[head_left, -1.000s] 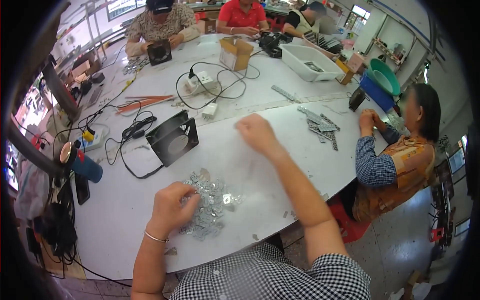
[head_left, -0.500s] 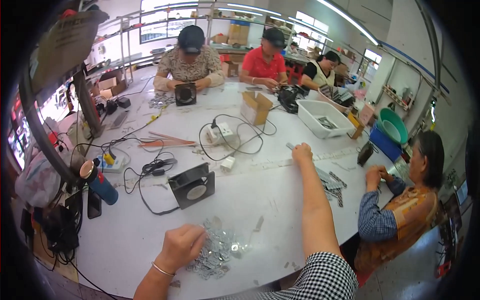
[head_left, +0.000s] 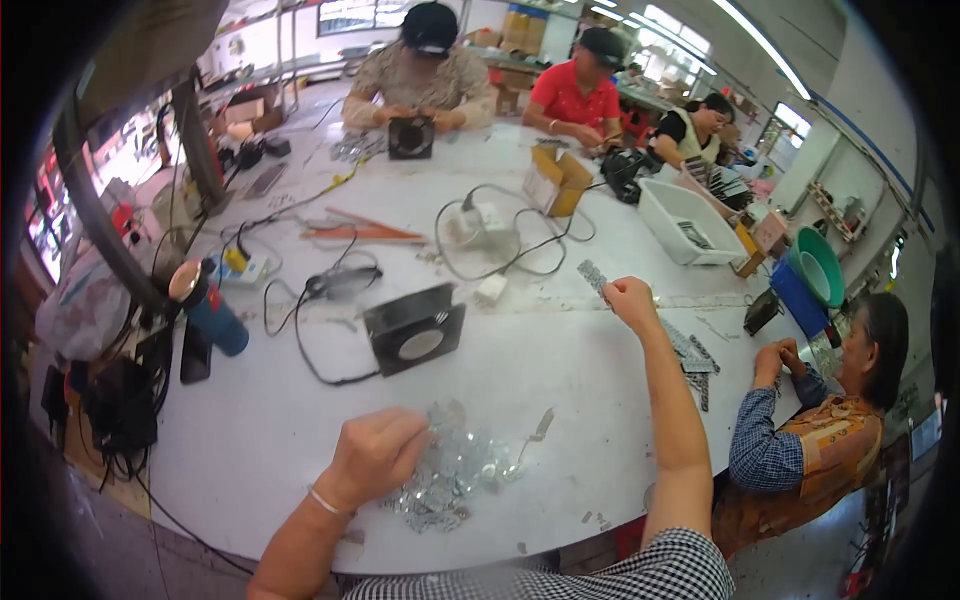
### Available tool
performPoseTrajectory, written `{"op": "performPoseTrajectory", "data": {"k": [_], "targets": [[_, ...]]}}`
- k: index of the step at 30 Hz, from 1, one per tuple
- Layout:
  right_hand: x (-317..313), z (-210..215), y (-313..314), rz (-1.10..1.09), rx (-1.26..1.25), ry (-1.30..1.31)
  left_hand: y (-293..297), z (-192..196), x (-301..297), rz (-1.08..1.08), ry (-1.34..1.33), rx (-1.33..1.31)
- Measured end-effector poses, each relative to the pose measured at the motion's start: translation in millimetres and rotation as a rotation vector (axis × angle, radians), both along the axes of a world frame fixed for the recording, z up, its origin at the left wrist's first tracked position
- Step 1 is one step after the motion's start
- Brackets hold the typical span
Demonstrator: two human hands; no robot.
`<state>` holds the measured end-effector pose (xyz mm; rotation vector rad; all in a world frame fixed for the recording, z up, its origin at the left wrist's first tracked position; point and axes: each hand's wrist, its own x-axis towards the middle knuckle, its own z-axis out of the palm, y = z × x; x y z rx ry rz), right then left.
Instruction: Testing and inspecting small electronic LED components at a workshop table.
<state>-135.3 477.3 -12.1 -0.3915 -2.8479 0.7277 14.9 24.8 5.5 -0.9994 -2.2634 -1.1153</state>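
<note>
My right hand (head_left: 632,303) is stretched out over the table with its fingers closed on one end of a flat grey metal strip (head_left: 591,276) that looks perforated. More such metal strips (head_left: 690,350) lie in a small stack beside my right forearm. My left hand (head_left: 376,455) rests at the edge of a loose pile of small shiny metal pieces (head_left: 450,475). Its fingers are curled together, and whatever they pinch is hidden. One small flat piece (head_left: 543,424) lies apart, to the right of the pile.
A black square fan (head_left: 412,330) with its cable stands beyond my left hand. Behind it are a white power socket block (head_left: 480,232), an open carton (head_left: 556,182) and a white bin (head_left: 690,222). A blue bottle (head_left: 212,310) stands left. A co-worker (head_left: 815,430) sits close on the right; others work opposite.
The view has shifted, so the table scene appears further right. The strip in my right hand now shows at greater length, angled up and left. My left hand stays by the pile, still curled.
</note>
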Motion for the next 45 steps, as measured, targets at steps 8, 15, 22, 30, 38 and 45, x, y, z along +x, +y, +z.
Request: {"op": "performPoseTrajectory", "data": {"k": [8, 15, 22, 30, 38, 45], "targets": [[148, 26, -189, 0.783, -0.381, 0.08, 7, 17, -4, 0.101, 0.186, 0.044], [153, 47, -229, 0.667, -0.811, 0.157, -15, -7, -4, -0.118, -0.259, 0.028], [153, 18, -240, 0.362, -1.117, 0.165, -16, -8, -5, 0.013, -0.404, 0.216], [158, 19, -254, 0.325, -1.03, 0.286, -7, -14, -2, 0.018, -0.363, 0.157], [165, 16, -271, 0.438, -0.851, 0.4, 2, -5, 4, -0.01, -0.326, 0.172], [170, 15, -270, 0.487, -0.828, 0.379, -14, -2, -4, -0.085, -0.654, 0.139]]}}
